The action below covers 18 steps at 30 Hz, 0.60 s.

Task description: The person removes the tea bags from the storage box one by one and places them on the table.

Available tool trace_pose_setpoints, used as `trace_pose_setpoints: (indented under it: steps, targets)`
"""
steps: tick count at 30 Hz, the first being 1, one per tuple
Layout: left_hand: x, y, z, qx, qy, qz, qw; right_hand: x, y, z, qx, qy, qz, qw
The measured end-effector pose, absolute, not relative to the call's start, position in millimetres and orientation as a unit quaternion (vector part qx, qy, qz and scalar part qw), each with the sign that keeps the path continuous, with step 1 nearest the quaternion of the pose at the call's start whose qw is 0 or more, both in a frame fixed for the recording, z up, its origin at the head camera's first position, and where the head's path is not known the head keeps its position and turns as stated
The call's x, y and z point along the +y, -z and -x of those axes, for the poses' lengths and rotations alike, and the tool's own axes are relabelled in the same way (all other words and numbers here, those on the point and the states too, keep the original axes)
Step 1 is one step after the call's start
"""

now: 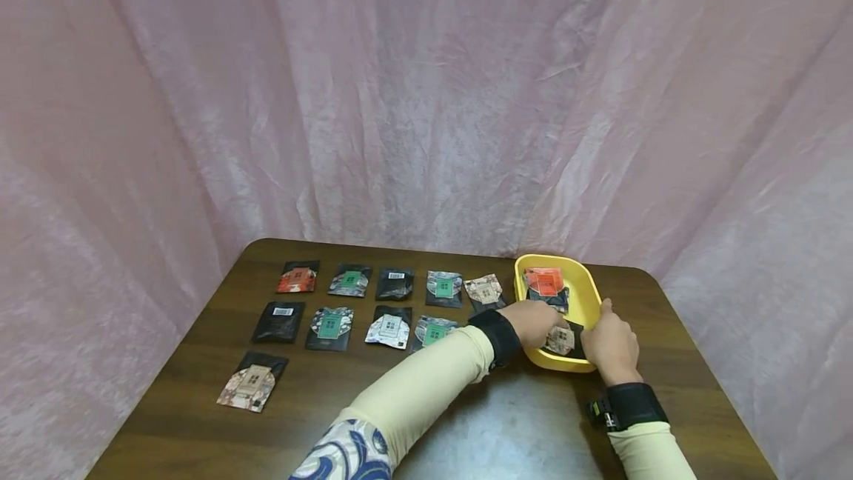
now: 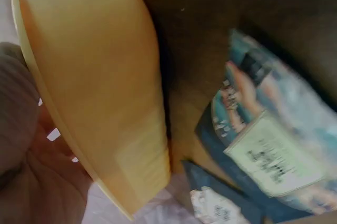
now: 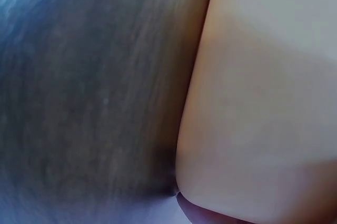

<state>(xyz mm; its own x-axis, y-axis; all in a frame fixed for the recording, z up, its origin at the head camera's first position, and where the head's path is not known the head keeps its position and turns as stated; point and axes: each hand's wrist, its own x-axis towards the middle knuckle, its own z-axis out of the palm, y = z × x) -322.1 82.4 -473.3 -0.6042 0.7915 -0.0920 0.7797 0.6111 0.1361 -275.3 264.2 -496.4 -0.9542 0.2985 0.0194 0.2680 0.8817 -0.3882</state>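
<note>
A yellow plastic tub [image 1: 588, 289] stands at the right of the table, its side wall [image 2: 95, 76] close up in the left wrist view. Reaching over its left rim, my left hand [image 1: 533, 323] has its fingertips on the edge of a dark sachet with a beige label [image 1: 561, 341], and seems to pinch it. My right hand [image 1: 611, 343] grips the tub's right rim, one finger stretched along it. Farther back in the tub lies a sachet with a red label [image 1: 546, 285]. In the right wrist view, blurred skin [image 3: 263, 97] fills the right side.
Several sachets lie in rows on the brown table [image 1: 320, 421], among them a red-labelled one [image 1: 298, 278], a green-labelled one [image 1: 329, 327] and a beige-labelled one [image 1: 252, 381]. One beige sachet [image 1: 485, 291] sits right beside the tub. Pink curtains [image 1: 426, 95] hang behind the table.
</note>
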Motion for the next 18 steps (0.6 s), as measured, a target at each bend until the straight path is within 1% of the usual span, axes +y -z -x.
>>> trace_pose_setpoints:
  steps: [5, 10, 18]
  targets:
    - [90, 476, 326, 0.905, 0.016, -0.418, 0.079, 261, 498, 277, -0.968, -0.198, 0.145, 0.043]
    - [93, 474, 323, 0.912, 0.065, -0.397, 0.083, 260, 498, 277, -0.970, -0.196, 0.134, 0.048]
    - [105, 484, 319, 0.920, 0.074, -0.382, 0.052, 265, 497, 275, -0.969, -0.195, 0.142, 0.045]
